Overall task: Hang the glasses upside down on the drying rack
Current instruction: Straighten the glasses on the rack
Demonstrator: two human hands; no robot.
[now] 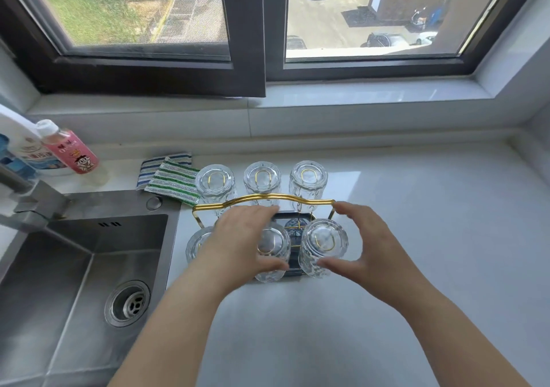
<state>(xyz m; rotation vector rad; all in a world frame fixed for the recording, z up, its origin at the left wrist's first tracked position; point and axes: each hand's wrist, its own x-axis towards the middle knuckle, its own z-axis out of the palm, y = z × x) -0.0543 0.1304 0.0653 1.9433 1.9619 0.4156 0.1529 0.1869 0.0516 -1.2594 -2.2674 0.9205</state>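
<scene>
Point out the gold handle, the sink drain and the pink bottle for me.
gold handle (262,198), head view, middle of the top bar.
sink drain (128,302), head view, strainer centre.
pink bottle (74,151), head view, label.

Drying rack (263,200) on surface (416,208), right of sink (74,267); six glasses inverted on it, three behind (262,178), three before (324,247); cloths (169,175) behind-left.

head view | single camera | looks forward-down, close over counter (416,208) | window (244,29) beyond

left hand (241,238) spread; right hand (361,247) spread
</scene>
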